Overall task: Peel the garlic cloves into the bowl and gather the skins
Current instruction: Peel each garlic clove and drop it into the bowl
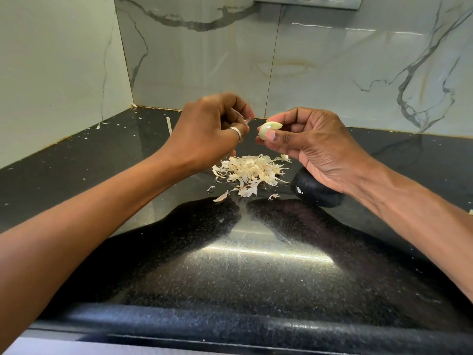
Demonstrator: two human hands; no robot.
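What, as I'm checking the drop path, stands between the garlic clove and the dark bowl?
Nothing visible. The right hand pinches the garlic clove above and left of the dark bowl; only that hand's own palm overlaps the bowl, hiding part of it.

The counter (256, 265) is glossy black, speckled with fine pale flecks and crossed by a white band of glare. The skins (249, 172) are cream to light tan. The clove (268, 129) is pale yellow-white. The ring (236, 131) is silver. The wall (332, 73) is white marble-patterned tile with grey veins and a faint ochre smear. A rounded object (314, 193) beside the skins is black and finely speckled.
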